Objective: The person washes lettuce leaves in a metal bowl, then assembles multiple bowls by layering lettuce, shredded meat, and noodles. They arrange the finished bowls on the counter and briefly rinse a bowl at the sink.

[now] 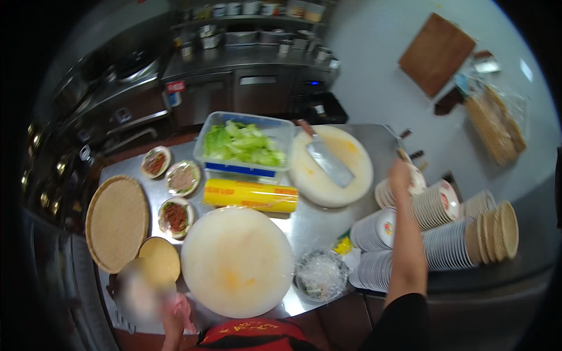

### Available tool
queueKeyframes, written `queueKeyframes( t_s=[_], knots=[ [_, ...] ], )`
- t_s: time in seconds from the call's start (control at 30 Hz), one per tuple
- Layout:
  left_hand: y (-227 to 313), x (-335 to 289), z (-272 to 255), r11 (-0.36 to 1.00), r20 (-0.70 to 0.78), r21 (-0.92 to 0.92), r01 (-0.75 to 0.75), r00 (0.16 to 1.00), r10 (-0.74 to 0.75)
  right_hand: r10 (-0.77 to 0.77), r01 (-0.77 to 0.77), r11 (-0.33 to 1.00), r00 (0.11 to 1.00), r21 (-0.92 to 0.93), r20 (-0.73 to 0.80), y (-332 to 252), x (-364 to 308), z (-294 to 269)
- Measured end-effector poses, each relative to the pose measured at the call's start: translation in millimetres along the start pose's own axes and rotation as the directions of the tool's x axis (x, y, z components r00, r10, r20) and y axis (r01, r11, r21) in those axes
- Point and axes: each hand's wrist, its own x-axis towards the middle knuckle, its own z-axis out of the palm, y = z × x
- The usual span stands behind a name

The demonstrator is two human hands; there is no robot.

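At the table's near edge, my left hand (172, 323) is closed on a crumpled pink cloth (184, 311). It is close to a large round white cutting board (237, 263). My right arm stretches far over stacks of plates, and my right hand (400, 175) is by the stack of white plates (415, 180) at the back. Its fingers are mostly hidden, so its grip does not show. Beside the forearm lie more stacked plates (374, 228) on their sides. Woven baskets (506, 231) end one long row.
A cleaver (331, 162) rests on a second round board (360, 152). Left of it are a tub of lettuce (243, 143) and a yellow roll box (252, 195). Several wrapped plates of food (175, 217) sit near a flat woven tray (117, 222). A film-covered bowl (321, 275) stands right of the near board.
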Motion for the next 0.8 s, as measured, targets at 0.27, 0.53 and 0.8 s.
queueKeyframes(
  t_s=[0.27, 0.53, 0.8],
  knots=[
    [52, -36, -22, 0.926, 0.064, 0.366, -0.089, 0.995, 0.071, 0.505, -0.404, 0.859, 0.772, -0.315, 0.386, 105, -16, 70],
    [59, -26, -8, 0.964, 0.040, 0.211, -0.161, 0.987, 0.156, 0.299, -0.201, 0.932, 0.897, -0.301, 0.325, 101, 8, 41],
    [89, -6, 0, 0.946, 0.040, 0.131, -0.298, 0.955, 0.295, 0.119, -0.071, 0.965, 0.977, -0.253, 0.177, 50, 35, -13]
  ],
)
